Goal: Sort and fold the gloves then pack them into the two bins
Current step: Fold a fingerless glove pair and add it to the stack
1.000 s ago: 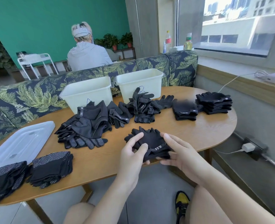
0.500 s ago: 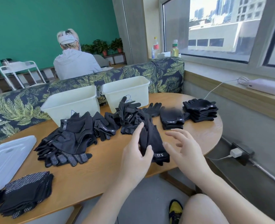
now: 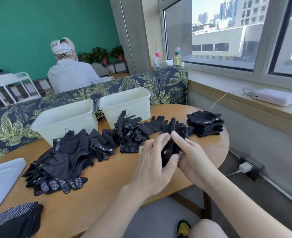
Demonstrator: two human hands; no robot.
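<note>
A black glove (image 3: 169, 148) sat between both hands, up off the table (image 3: 97, 200), near its front edge. The left hand (image 3: 156, 162) held it from the left side w/ thumb under and fingers curled over the top. The right hand (image 3: 191, 157) held it from the right, pointer finger laid along the glove, the other fingers wrapped behind. A small gray tag showed on the glove; too small to read.

Just past the hands lay a messy pile of loose gloves (image 3: 129, 133) in the middle of the table. White letters on one looked like "TT'S", not 100% sure. Left of that was a bigger heap of gloves (image 3: 61, 158), some w/ dotted grip palms, and a gray tab w/ letters I couldn't read. A neat folded stack (image 3: 204, 125) sat at the far right of the table, apart from the hands. Another dotted stack (image 3: 13, 219) lay at the bottom left corner.

Behind the piles stood 2 white bins, the left bin (image 3: 64, 121) and the right bin (image 3: 126, 103), side by side. A white lid (image 3: 2, 179) lay at the left edge.
</note>
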